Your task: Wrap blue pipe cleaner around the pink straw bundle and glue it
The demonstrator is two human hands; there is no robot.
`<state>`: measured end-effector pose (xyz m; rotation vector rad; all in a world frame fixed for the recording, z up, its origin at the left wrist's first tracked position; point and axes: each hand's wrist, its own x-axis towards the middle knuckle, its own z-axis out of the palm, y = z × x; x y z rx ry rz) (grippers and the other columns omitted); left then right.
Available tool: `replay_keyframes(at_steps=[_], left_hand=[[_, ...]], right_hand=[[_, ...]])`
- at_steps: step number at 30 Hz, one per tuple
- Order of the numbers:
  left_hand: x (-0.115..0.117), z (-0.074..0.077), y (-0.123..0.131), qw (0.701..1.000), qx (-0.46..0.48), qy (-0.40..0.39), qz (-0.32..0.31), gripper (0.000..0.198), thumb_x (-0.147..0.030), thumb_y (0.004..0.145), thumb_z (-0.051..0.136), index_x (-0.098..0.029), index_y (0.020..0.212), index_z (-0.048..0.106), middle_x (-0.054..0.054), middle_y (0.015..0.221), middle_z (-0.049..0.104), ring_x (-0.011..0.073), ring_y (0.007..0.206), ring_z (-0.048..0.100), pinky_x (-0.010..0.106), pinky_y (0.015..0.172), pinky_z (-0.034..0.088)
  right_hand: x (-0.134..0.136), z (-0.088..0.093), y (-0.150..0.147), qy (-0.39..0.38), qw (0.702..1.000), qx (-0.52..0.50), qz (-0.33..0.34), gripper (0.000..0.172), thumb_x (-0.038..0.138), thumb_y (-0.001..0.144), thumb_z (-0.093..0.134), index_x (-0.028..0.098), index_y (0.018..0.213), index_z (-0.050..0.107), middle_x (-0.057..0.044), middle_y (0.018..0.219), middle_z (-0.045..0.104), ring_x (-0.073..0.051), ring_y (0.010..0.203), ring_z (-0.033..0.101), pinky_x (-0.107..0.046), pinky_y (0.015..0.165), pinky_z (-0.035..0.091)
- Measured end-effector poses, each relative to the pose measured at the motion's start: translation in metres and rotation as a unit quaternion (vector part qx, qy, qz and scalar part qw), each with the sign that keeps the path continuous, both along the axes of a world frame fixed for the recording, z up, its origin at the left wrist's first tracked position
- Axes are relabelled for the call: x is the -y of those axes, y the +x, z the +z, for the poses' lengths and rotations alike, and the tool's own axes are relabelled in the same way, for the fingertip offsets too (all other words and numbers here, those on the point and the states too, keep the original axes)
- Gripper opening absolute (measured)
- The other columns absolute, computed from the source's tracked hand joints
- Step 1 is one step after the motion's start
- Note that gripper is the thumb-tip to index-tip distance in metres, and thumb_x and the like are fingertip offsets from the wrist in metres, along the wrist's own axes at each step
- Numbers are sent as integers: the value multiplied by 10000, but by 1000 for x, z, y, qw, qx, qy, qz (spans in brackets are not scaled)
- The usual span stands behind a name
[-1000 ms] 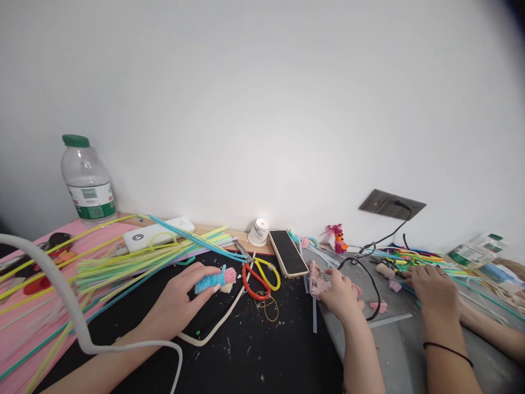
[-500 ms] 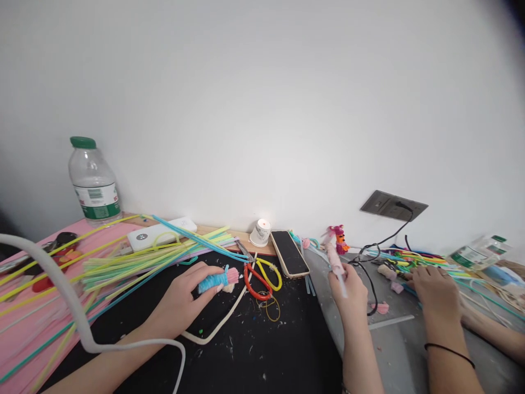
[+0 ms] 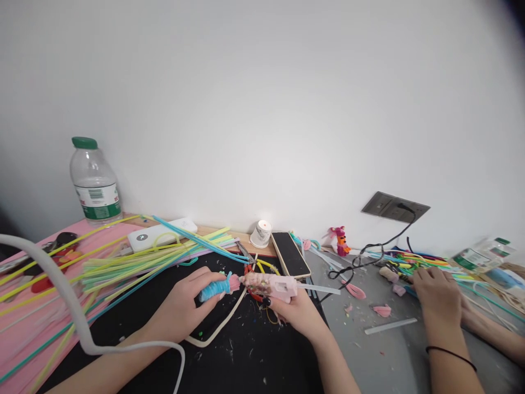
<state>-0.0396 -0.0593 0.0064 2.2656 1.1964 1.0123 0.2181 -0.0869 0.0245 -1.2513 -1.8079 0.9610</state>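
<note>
My left hand [image 3: 191, 297] grips a small figure [image 3: 216, 287] wound from blue and pink pipe cleaners, its pink end turned right. In my right hand [image 3: 301, 314] is a pink hot glue gun [image 3: 275, 285], lying sideways with its nozzle close to the pink end; whether they touch I cannot tell. A clear glue stick [image 3: 320, 288] juts from the gun's rear. Behind the gun, partly covered, lie pliers [image 3: 245, 253] with red grips and something with a yellow handle [image 3: 268, 267].
A phone [image 3: 289, 254] and a paper cup [image 3: 261, 234] stand near the wall. Pipe cleaners [image 3: 156, 260] spread over the left side, by a water bottle [image 3: 96, 186]. A white cable [image 3: 74, 295] crosses the front left. At right, a co-worker's hands [image 3: 438, 295] are among more pipe cleaners.
My right hand has swung left with the glue gun, bringing its nozzle to the pink end of the figure. The gun's black cord has shifted. My left hand stays nearly in place.
</note>
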Motion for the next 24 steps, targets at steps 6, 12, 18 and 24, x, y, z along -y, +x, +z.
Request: replay_keyframes(at_steps=[6,12,18,24], left_hand=[[0,-1,0,1000,-9,12,-18,223,-304,880,538,-194,1041,647,53,891,656,195,829,640,282,760,520],[0,-4,1,1000,-6,25,-16,212,-281,879,539,-201,1044,645,50,898,654,191,834,642,272,766,520],[0,-3,1,999,-6,41,-14,217,-276,865,547,-200,1034,659,45,860,653,185,776,644,263,719,532],[0,-4,1,999,-4,42,-13,227,-297,860,555,-196,1034,662,49,869,658,193,799,646,271,737,531]], right_hand=[[-1,-3,-8,-15,1000,-7,12,293,188,785,598,197,1059,701,-35,1012,717,-211,903,653,-313,821,522],[-2,-5,-10,-8,1000,23,-7,269,176,772,592,167,1012,714,-35,906,728,-189,761,645,-272,693,522],[-1,-7,-10,20,999,36,-7,237,188,780,601,177,982,723,-37,913,725,-191,777,637,-274,710,514],[-1,-8,-11,25,999,43,-11,225,212,782,608,178,968,729,-30,868,727,-181,722,633,-267,679,515]])
